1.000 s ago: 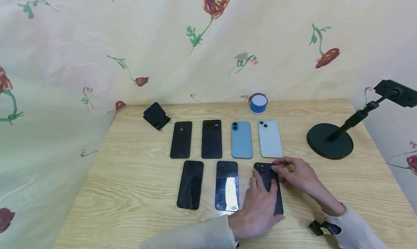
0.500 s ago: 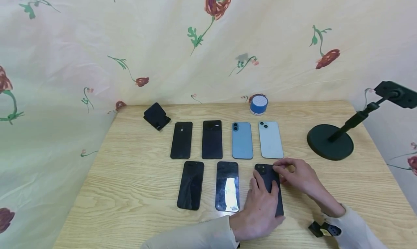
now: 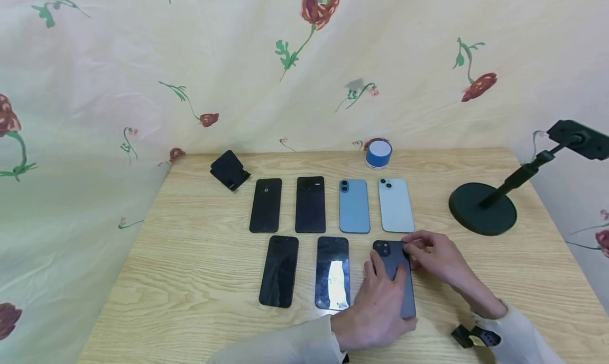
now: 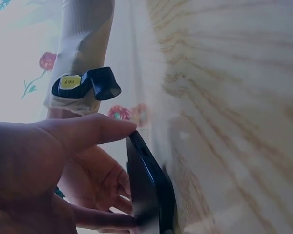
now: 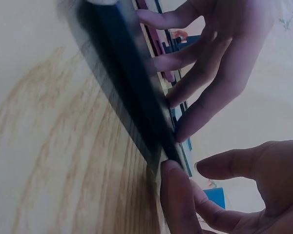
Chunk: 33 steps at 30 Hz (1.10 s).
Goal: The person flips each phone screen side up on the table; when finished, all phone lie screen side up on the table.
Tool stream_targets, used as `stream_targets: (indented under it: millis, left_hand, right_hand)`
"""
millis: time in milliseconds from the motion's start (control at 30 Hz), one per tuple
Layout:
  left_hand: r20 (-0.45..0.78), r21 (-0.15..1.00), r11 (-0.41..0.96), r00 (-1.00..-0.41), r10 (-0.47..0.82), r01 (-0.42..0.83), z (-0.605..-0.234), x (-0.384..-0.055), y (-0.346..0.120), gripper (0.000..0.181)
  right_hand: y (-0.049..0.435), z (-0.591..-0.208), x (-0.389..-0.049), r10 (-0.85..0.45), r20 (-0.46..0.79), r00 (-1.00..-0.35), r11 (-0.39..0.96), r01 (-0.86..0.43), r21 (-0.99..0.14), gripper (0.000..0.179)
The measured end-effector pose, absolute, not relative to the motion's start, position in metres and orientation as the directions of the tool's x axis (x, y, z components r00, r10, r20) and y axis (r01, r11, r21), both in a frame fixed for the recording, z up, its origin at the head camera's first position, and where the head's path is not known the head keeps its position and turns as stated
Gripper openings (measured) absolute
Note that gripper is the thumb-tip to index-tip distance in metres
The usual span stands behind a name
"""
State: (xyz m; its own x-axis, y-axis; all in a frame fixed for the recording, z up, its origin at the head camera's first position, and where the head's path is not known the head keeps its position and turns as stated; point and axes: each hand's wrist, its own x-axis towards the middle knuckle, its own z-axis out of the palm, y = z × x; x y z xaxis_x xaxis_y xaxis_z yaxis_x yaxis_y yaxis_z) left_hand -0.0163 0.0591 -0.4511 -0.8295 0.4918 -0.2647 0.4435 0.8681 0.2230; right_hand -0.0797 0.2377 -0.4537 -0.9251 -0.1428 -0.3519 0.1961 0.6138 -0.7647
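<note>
Left hand (image 3: 373, 314)'s gripping the dark smartphone (image 3: 391, 259) flat on the bench (image 3: 190, 263), right hand (image 3: 436, 256)'s pinching its top-right corner.

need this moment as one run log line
left hand: holds dark phone; right hand: touches its far right corner; facing: camera side up; left of it: glossy phone; beyond it: pale phone

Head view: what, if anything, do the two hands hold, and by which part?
A dark phone: the left hand spans its back, thumb at its near right corner; the right hand grips its far right corner.
</note>
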Motion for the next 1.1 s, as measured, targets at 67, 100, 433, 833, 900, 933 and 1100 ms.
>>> stream_targets:
  millis: [67,100,433,833,900,933,1100]
  left_hand:
    - [-0.267,0.272,0.862,-0.827,0.495,0.428,-0.451,-0.017,0.057,0.094]
    - [-0.268,0.294,0.860,-0.828,0.493,0.417,-0.451,-0.018,0.056,0.095]
    - [-0.254,0.395,0.846,-0.843,0.475,0.358,-0.449,-0.016,0.047,0.095]
    - [-0.169,0.464,0.791,-0.837,0.521,0.399,-0.450,-0.015,0.036,0.094]
    - [-0.171,0.471,0.788,-0.835,0.522,0.396,-0.450,-0.015,0.035,0.094]
    - [-0.175,0.474,0.788,-0.835,0.522,0.393,-0.450,-0.014,0.035,0.094]
    - [-0.197,0.497,0.783,-0.830,0.521,0.374,-0.448,-0.014,0.033,0.095]
  right_hand:
    - [0.238,-0.454,-0.080,-0.151,-0.358,-0.922,0.586,0.208,-0.783,0.035]
    - [0.239,-0.454,-0.080,-0.154,-0.361,-0.920,0.575,0.214,-0.790,0.035]
    - [0.240,-0.451,-0.080,-0.198,-0.395,-0.897,0.500,0.254,-0.828,0.037]
    - [0.243,-0.450,-0.079,-0.299,-0.398,-0.867,0.427,0.251,-0.868,0.040]
    - [0.245,-0.450,-0.080,-0.311,-0.401,-0.862,0.425,0.252,-0.870,0.041]
    - [0.245,-0.451,-0.080,-0.316,-0.404,-0.859,0.422,0.254,-0.870,0.042]
    - [0.247,-0.453,-0.082,-0.365,-0.397,-0.842,0.378,0.255,-0.890,0.045]
